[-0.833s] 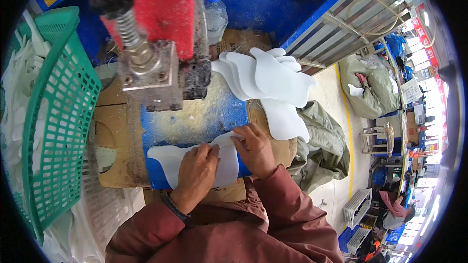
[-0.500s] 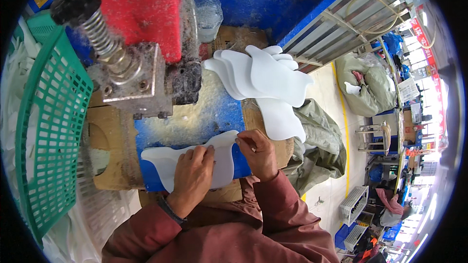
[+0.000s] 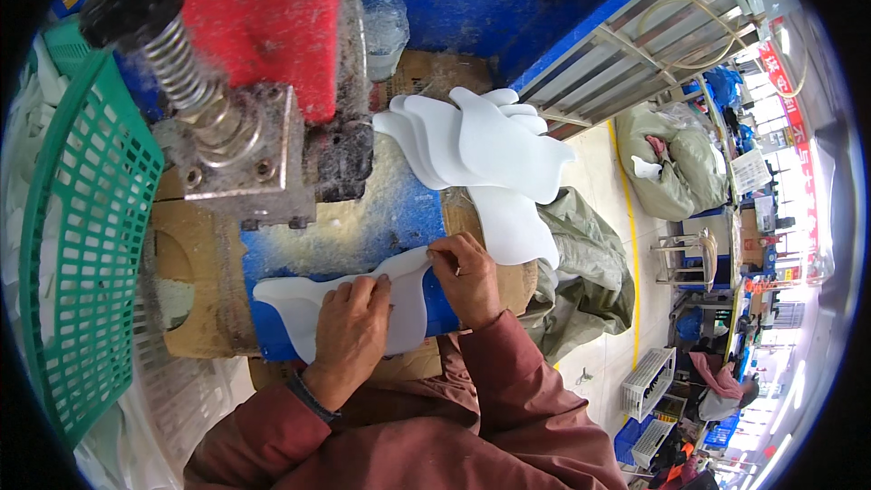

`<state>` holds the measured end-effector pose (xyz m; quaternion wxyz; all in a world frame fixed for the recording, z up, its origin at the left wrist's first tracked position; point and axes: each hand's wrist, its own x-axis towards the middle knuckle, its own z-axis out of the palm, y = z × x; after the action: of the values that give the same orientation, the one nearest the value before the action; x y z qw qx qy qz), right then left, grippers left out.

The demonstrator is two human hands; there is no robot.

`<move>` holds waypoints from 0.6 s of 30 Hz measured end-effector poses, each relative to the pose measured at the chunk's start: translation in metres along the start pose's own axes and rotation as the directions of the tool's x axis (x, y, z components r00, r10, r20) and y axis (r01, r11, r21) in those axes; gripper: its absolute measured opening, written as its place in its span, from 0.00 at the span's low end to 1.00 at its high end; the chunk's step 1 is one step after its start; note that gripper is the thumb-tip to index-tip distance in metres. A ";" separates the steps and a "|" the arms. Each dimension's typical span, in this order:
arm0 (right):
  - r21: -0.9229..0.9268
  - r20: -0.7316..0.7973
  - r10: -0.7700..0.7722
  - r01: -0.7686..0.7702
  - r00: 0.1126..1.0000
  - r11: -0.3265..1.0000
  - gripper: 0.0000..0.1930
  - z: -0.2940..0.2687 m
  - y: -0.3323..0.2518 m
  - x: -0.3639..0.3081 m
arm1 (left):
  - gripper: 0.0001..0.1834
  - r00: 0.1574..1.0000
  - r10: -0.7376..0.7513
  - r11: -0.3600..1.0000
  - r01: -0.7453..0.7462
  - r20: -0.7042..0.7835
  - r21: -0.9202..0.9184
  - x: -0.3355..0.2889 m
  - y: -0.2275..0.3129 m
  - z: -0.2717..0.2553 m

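A smooth, matte white sheet with wavy edges [image 3: 408,308] lies on the dusty blue board [image 3: 445,310] — its outline flaring at both far corners. The left hand [image 3: 352,336] rests across its middle, fingers slightly bent; the right hand [image 3: 467,283] pinches its far right corner — near overlapping white curved pieces [image 3: 510,152].

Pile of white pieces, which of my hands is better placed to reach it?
Your right hand, probably: it is nearer the pile and sits at the upper right corner of the white piece. Your left hand lies across that piece, farther away.
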<state>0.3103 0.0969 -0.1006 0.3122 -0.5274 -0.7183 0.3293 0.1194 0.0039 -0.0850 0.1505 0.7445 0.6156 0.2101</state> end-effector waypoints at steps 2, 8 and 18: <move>-0.029 0.005 -0.006 0.006 1.000 1.000 0.05 0.001 0.000 0.001 | 0.20 1.000 -0.003 1.000 0.003 0.006 0.002 0.000 0.000 0.001; -0.102 0.002 0.006 -0.005 1.000 0.995 0.06 0.002 0.002 0.005 | 0.20 1.000 -0.007 1.000 0.007 0.007 0.010 0.000 0.000 0.002; -0.250 0.110 0.094 -0.064 0.989 0.966 0.07 0.002 0.008 0.013 | 0.18 0.999 0.037 0.996 -0.036 -0.008 0.078 -0.001 -0.002 0.012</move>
<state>0.3096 0.1109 -0.1068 0.1869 -0.5693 -0.7495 0.2815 0.1232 0.0033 -0.0968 0.1146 0.7598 0.6103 0.1926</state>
